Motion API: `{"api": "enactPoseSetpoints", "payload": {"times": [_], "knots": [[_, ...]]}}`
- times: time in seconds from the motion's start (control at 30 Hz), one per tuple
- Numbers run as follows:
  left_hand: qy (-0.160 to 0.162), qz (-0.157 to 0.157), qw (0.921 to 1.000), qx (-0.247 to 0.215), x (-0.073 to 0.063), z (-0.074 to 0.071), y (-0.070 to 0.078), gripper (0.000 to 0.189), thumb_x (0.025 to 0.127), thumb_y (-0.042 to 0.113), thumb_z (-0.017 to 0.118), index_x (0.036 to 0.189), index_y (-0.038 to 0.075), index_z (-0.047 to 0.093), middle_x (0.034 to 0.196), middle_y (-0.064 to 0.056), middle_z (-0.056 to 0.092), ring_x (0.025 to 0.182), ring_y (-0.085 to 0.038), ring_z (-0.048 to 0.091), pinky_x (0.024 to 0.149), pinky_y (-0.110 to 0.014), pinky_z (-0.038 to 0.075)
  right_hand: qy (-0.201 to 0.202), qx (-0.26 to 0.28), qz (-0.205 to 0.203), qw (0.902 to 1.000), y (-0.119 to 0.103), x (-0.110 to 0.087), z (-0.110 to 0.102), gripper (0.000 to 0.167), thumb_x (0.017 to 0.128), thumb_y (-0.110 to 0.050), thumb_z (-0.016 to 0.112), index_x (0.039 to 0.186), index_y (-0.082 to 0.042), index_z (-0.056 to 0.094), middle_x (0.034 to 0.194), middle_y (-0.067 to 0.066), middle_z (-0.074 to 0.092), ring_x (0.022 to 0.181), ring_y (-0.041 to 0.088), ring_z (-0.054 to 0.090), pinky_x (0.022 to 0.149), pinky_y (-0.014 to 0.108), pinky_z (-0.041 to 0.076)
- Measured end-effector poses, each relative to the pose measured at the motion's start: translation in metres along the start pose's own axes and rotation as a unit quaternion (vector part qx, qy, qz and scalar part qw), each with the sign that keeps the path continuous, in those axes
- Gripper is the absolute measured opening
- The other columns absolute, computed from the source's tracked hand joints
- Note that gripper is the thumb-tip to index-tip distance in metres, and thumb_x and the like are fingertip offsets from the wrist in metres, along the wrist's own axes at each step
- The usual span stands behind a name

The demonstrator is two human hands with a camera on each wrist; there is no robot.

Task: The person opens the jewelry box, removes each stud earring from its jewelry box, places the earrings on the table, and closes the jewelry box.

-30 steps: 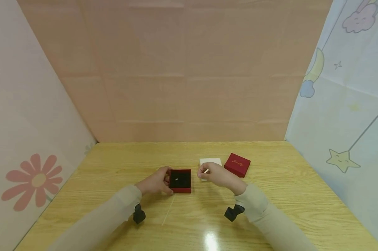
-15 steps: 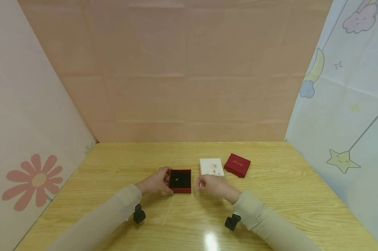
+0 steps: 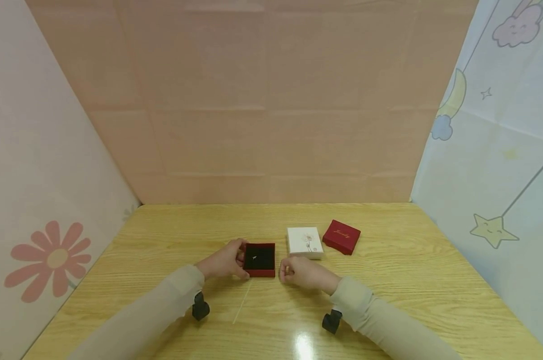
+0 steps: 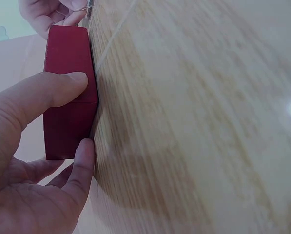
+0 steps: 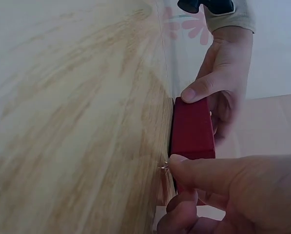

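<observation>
My left hand (image 3: 226, 260) grips the left side of an open red jewelry box (image 3: 259, 273). In the left wrist view its thumb presses the box's front wall, fingers around the side and corner. Inside the box, a small shiny piece (image 3: 254, 257) sits on the black padding (image 3: 264, 257). Just right of the box, my right hand (image 3: 305, 272) is low over the table with curled fingers. The right wrist view shows its thumb and finger pinching a small shiny piece of jewelry (image 5: 164, 166) near the tabletop; most of that piece is hidden.
Behind the right hand stands a white box (image 3: 304, 240) with a flower print. A red lid (image 3: 342, 237) with gold lettering lies to its right. A thin pale line (image 3: 242, 301) runs over the wooden table (image 3: 185, 225) in front of the red box.
The right hand has come down and toward me, from over the white box to beside the red box, uncovering the white box. The left hand and red box have stayed put.
</observation>
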State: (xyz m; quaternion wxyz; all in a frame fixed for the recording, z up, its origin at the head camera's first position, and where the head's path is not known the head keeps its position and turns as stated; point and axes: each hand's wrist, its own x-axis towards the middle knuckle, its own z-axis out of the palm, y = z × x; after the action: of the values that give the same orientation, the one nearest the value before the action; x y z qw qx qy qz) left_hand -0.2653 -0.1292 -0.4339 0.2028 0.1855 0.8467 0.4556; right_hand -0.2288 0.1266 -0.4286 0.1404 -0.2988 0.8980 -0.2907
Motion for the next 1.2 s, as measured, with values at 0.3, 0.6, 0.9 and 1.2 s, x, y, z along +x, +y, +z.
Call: {"api": "enactPoseSetpoints", "payload": {"times": [0.3, 0.6, 0.9, 1.2], "knots": [[0.005, -0.003, 0.9999, 0.010, -0.001, 0.000, 0.000, 0.083, 0.068, -0.003, 0.084, 0.137, -0.003, 0.036, 0.113, -0.014, 0.057, 0.096, -0.021, 0.059, 0.085, -0.038, 0.052, 0.002, 0.000, 0.005, 1.0000, 0.000, 0.000, 0.002, 0.009, 0.090, -0.005, 0.066, 0.085, -0.010, 0.059, 0.076, -0.005, 0.056, 0.065, 0.006, 0.044, 0.059, 0.020, 0.038], [0.009, -0.009, 0.9998, 0.013, -0.001, 0.001, 0.002, 0.085, 0.069, -0.003, 0.084, 0.138, -0.002, 0.036, 0.114, -0.014, 0.056, 0.096, -0.021, 0.059, 0.087, -0.039, 0.052, 0.004, 0.032, 0.024, 0.9992, -0.007, -0.002, -0.010, 0.003, 0.092, -0.008, 0.065, 0.091, -0.007, 0.061, 0.077, 0.001, 0.060, 0.062, 0.009, 0.048, 0.055, 0.021, 0.040], [0.006, -0.005, 0.9999, 0.007, -0.002, 0.001, 0.003, 0.085, 0.069, -0.004, 0.083, 0.139, -0.003, 0.035, 0.116, -0.015, 0.056, 0.099, -0.022, 0.060, 0.088, -0.039, 0.052, 0.016, 0.129, -0.035, 0.9909, -0.027, 0.012, -0.042, 0.010, 0.097, -0.018, 0.059, 0.101, -0.009, 0.060, 0.094, 0.007, 0.061, 0.084, 0.032, 0.062, 0.072, 0.036, 0.052], [-0.010, 0.008, 0.9999, -0.007, -0.004, 0.000, 0.005, 0.080, 0.072, -0.007, 0.080, 0.136, -0.007, 0.033, 0.118, -0.020, 0.057, 0.101, -0.025, 0.062, 0.086, -0.037, 0.054, 0.026, 0.098, -0.062, 0.9929, -0.030, 0.045, -0.018, 0.016, 0.097, -0.018, 0.060, 0.110, -0.008, 0.060, 0.123, 0.010, 0.057, 0.117, 0.024, 0.052, 0.100, 0.043, 0.043]]}}
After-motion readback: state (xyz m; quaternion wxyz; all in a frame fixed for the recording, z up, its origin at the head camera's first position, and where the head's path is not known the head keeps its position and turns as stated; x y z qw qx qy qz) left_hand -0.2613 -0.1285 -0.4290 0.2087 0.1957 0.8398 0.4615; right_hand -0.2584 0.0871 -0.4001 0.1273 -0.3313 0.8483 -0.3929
